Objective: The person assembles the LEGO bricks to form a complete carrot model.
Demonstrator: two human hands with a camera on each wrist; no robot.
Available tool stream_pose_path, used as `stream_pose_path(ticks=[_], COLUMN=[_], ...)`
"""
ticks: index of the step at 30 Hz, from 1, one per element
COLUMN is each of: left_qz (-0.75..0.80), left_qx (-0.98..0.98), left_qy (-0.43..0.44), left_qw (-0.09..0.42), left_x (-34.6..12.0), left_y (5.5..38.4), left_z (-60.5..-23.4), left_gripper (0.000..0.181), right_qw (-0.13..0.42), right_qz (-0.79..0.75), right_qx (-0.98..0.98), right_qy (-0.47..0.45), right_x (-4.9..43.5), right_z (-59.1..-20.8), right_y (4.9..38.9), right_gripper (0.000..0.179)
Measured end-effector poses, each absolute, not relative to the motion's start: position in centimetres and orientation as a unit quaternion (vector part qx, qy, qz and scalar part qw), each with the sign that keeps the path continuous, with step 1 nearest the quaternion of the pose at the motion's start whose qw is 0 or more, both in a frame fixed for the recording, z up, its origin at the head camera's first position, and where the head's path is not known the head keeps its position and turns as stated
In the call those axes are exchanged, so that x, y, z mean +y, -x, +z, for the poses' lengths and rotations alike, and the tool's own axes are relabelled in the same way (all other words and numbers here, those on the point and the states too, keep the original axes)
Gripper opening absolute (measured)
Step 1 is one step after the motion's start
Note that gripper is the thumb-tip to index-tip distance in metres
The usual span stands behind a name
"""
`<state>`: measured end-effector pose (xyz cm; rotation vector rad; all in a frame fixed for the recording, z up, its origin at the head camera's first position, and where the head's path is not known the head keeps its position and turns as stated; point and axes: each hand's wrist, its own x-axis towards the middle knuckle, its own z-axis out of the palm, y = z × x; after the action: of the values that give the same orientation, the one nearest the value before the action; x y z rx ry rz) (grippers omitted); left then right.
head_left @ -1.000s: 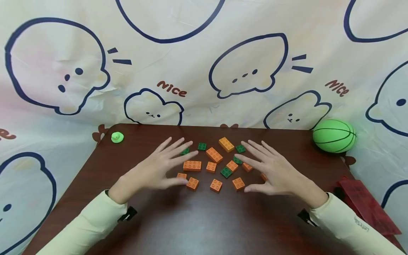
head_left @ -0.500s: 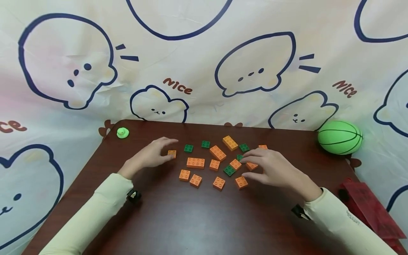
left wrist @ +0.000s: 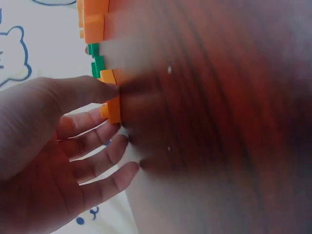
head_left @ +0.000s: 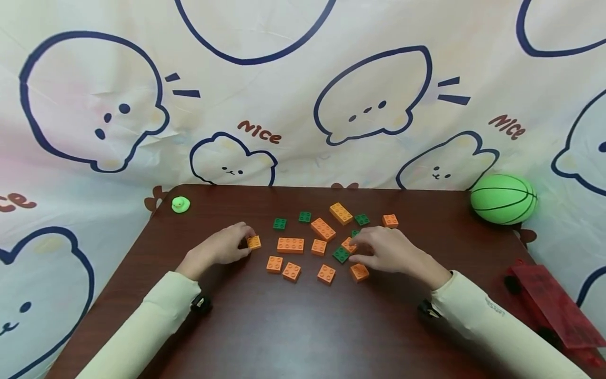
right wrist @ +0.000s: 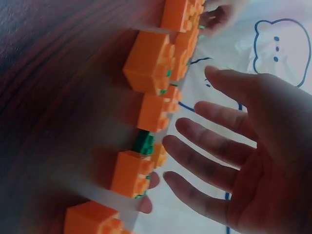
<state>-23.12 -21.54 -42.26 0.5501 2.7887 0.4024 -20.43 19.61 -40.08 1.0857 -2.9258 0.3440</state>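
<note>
In the head view, my left hand [head_left: 221, 245] pinches a small yellow-orange building brick [head_left: 254, 242] on the brown table, left of the others. The left wrist view shows the thumb against one side of this brick [left wrist: 113, 105] and fingers at the other. My right hand [head_left: 390, 249] hovers at the right part of the scattered bricks. Its fingertips are beside an orange brick [head_left: 347, 245] that they partly cover, with a green brick [head_left: 341, 255] just in front. Seen from the right wrist, the right hand [right wrist: 243, 161] has its fingers spread, holding nothing.
Several orange bricks and green bricks lie between the hands, among them a long orange brick [head_left: 291, 245]. A green toy duck [head_left: 180, 204] sits back left, a green ball [head_left: 504, 199] back right. A red translucent object [head_left: 554, 305] lies along the right edge. A patterned cloth [head_left: 303, 95] hangs behind.
Both hands came down from a flat spread above the bricks. The left hand has taken hold of the yellow-orange brick and drawn it slightly nearer. My right hand has moved left, uncovering an orange brick.
</note>
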Motion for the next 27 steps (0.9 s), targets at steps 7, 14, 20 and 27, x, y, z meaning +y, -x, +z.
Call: stream_pose_path(ticks=[7,14,20,27], left_qz=[0.129,0.192,0.184,0.15], left_qx=[0.968,0.947,0.899,0.86], left_qy=[-0.172,-0.242,-0.379,-0.461], left_qw=[0.128,0.091,0.117,0.161], left_x=[-21.4,-18.1,-12.4,-7.9], left_y=[22.2,18.6,14.7,11.9], left_z=[-41.1,-38.7,-39.0,-40.8], left_gripper=[0.036,0.033,0.032,0.028], right_qw=[0.017,-0.011,-0.03,-0.038], right_qz=[0.144,0.161,0.15,0.14], right_qx=[-0.935,-0.942,-0.957,-0.963], right_qy=[-0.323,-0.292,-0.246,-0.227], right_x=[18.8,16.6,14.3,11.9], right_z=[-40.6,-41.0,-41.4,-41.9], right_y=[22.5,24.5,26.2,27.0], right_gripper=[0.026,0.027,0.035,0.037])
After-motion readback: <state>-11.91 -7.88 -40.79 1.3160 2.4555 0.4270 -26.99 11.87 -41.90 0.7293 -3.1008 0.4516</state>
